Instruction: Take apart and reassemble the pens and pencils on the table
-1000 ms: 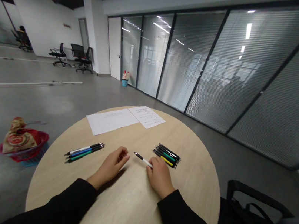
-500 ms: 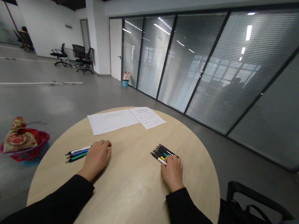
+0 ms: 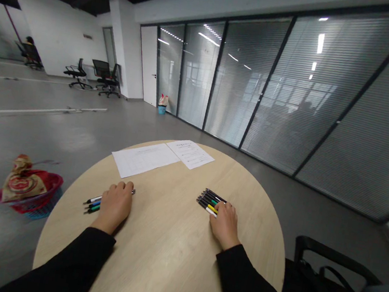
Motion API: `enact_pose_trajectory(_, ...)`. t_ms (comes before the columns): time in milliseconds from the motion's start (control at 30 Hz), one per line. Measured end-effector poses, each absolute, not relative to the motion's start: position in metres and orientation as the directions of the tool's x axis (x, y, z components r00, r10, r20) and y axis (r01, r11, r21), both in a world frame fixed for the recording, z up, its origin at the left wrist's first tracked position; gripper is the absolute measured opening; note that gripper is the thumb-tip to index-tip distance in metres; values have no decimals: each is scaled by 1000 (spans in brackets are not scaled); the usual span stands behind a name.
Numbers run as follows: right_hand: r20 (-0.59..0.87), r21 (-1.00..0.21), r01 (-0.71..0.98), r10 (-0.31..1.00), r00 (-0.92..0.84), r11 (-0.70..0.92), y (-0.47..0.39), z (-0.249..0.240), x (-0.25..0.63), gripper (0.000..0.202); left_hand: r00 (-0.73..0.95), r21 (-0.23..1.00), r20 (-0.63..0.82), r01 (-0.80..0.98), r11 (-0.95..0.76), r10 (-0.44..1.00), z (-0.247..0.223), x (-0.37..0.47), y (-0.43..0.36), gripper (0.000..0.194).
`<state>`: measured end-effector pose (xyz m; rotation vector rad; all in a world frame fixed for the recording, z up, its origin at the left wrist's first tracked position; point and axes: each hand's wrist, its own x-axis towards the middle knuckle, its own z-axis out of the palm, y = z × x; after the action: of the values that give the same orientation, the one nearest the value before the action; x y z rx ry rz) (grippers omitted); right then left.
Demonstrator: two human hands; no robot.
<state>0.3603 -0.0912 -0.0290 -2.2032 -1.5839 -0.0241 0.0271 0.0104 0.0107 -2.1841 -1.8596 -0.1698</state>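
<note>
On the left side of the round table, several pens (image 3: 92,206) with white, blue and green barrels lie side by side. My left hand (image 3: 115,206) rests over them with curled fingers, hiding their middles; one tip shows beyond the fingers. To the right lies a row of several black-tipped pens (image 3: 207,202), including white, yellow and green ones. My right hand (image 3: 225,224) is closed about the near right end of that row, its thumb side against the white pen. The palm covers the pens' far ends.
Two printed paper sheets (image 3: 144,159) lie at the table's (image 3: 163,258) far edge. Baskets (image 3: 42,196) holding a tan and red bag (image 3: 23,186) stand on the floor at left. A black chair (image 3: 331,257) with a dark bag is close at the right.
My left hand has slid left, covering more of its pens. On the right, the white pen has moved back into line with the row, my right hand staying nearly in place.
</note>
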Motion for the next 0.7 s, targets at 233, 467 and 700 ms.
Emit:
enact_pose_trajectory(233, 307, -378, 897, 883, 355, -229, -91, -27, 357, 13, 187, -167, 250, 975, -149, 950, 5, 22, 16, 35)
enact_pose_trajectory(467, 372, -396, 901, 867, 332, -175, -91, -25, 353, 17, 240, -211, 253, 959, -189, 937, 5, 23, 12, 35)
enact_pose_trajectory(700, 398, -415, 904, 873, 281, -102, -89, -26, 353, 16, 256, -252, 212, 947, -200, 943, 17, 31, 2, 35)
